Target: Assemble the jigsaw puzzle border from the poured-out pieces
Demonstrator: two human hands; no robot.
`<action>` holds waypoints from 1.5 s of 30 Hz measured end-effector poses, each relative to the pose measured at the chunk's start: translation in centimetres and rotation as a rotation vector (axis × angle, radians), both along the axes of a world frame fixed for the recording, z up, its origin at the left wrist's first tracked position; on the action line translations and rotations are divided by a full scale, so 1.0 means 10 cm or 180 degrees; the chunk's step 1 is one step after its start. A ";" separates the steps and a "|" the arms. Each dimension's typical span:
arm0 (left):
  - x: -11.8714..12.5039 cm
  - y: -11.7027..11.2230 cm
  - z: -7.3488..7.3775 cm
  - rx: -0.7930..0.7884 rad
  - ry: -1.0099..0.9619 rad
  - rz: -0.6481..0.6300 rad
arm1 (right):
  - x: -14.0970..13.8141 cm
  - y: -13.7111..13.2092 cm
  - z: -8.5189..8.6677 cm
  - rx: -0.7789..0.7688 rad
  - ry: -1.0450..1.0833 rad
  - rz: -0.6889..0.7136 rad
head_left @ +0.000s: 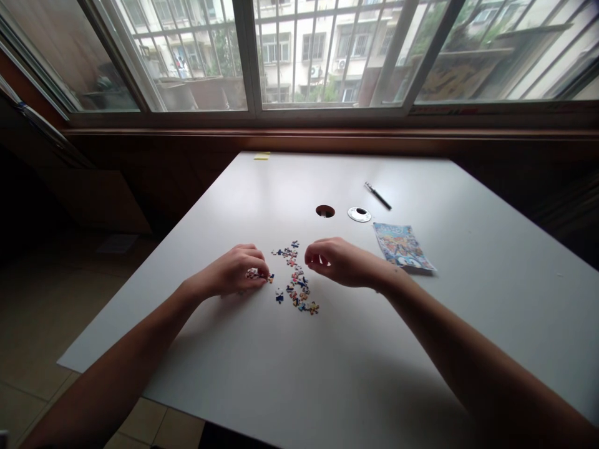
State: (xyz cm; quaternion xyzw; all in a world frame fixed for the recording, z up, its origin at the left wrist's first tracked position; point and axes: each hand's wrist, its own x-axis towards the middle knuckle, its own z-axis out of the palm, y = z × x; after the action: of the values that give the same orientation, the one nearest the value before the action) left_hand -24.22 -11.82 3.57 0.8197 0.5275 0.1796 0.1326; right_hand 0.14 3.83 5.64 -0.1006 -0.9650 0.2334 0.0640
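Small, colourful jigsaw puzzle pieces [298, 280] lie in a loose, uneven strip on the white table. My left hand [238, 268] is left of the strip, its fingers and thumb curled down around more jigsaw pieces [254, 274] on the tabletop. One piece shows at its fingertips, and the others are partly hidden by the hand. My right hand [330, 259] is just right of the strip, palm down, with thumb and fingers bent together in a pinch. Whatever its fingertips may hold is too small to make out. A single dark blue and white piece [279, 295] lies between the left hand and the strip.
The white table [374, 349] stands below a barred window. Beyond my right hand lie a colourful picture sheet [404, 246], a silvery round cover [359, 214] and a black pen [378, 196]. A round hole [325, 211] opens in the tabletop. Yellow tape [262, 156] marks the far edge.
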 end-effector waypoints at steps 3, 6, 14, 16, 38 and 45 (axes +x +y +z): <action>-0.02 0.00 -0.01 0.0093 0.0141 0.0160 | -0.08 -0.14 -0.09 -0.0048 0.0175 0.0105; -0.03 0.00 -0.02 0.0153 0.0233 0.0268 | -0.17 -0.28 -0.23 -0.0012 0.0406 0.0090; -0.16 0.00 0.02 0.0359 0.0193 0.0680 | -0.43 -0.61 -0.49 0.0243 0.0728 -0.0408; -0.18 0.00 0.02 0.0410 0.0124 0.0814 | -0.46 -0.66 -0.49 0.0331 0.0703 -0.0427; -0.03 0.06 -0.07 0.0098 -0.0467 0.0962 | 0.14 0.36 0.02 -0.0618 -0.0377 -0.1140; -0.14 0.01 0.03 0.0422 -0.0063 0.1334 | 0.22 0.61 -0.15 -0.0251 -0.0244 -0.1521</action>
State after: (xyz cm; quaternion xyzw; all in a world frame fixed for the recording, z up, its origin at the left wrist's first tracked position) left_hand -25.60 -11.76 3.88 0.6972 0.6721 0.2455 0.0434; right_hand 2.38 9.97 4.19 -0.3372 -0.9057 0.2451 0.0767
